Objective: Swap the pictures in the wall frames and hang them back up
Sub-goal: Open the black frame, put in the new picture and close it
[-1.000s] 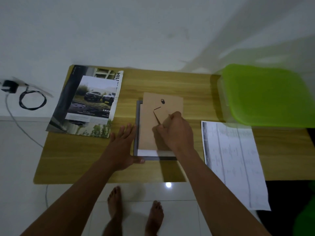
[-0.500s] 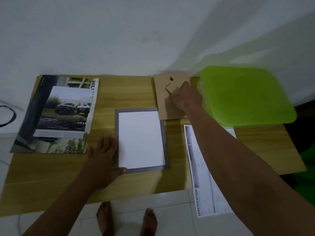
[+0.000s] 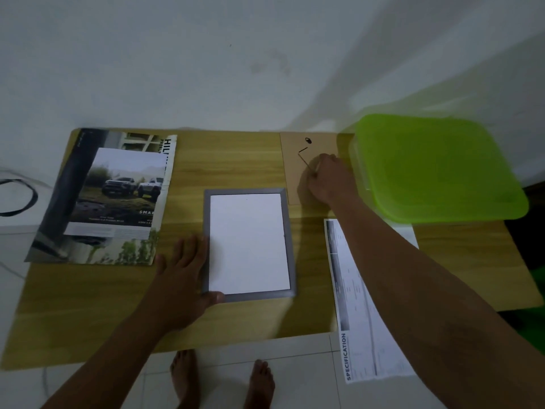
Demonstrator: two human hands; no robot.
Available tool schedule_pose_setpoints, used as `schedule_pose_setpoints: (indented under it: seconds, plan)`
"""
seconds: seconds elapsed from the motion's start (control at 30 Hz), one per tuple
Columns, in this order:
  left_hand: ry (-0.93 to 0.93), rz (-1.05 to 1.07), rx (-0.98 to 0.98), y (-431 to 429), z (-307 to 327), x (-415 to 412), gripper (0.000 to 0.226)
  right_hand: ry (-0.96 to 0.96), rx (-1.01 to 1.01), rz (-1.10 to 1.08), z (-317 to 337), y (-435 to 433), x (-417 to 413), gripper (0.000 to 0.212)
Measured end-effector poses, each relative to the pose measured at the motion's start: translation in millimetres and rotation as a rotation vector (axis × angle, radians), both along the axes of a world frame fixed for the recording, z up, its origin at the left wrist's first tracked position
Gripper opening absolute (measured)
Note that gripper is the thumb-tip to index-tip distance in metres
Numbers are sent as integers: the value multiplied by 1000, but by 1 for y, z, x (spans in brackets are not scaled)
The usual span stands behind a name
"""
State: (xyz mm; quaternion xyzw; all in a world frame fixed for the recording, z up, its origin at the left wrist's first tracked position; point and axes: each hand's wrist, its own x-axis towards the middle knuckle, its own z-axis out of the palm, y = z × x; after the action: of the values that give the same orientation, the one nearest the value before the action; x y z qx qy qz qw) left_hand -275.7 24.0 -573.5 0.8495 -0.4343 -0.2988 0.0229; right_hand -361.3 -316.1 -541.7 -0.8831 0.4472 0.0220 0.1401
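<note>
Board: the backing board (image 3: 292,175) lies at the tabletop's (image 3: 224,160) far edge, just beside the green lid (image 3: 436,166).
Right hand (image 3: 330,181): fingers curled, pinching the board's prop leg.
Left hand (image 3: 182,276): fingers straight, slightly apart, flat against the frame (image 3: 288,240); thumb on its near left corner.
Frame: face down, mid-tabletop, white sheet (image 3: 249,243) showing.
Doing it well: I'd release the board flat, keep the frame pinned, then lift the sheet by a corner.
Changed: a second ago the board covered the frame.
</note>
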Motion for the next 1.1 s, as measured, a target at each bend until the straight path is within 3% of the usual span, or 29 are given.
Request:
schedule_pose_setpoints:
  seconds: [0.17,0.33,0.43,0.7,0.9,1.1]
  plan:
    - [14,-11,1,-1,0,1,122,-153,97,224,-1,72,-13,46]
    - [-12,-24,-24,0,3,0,116,0,232,426,-14,126,-33,77]
    - [-28,-18,-22,1,1,0,115,64,244,424,-24,129,-33,86]
    - [-38,15,-37,1,-2,-1,116,-21,286,375,-23,133,-30,90]
    - [-37,36,-61,0,-3,0,116,92,178,440,-25,117,-21,115]
    - [-39,35,-64,1,-5,-2,117,-13,202,394,-27,118,-23,113]
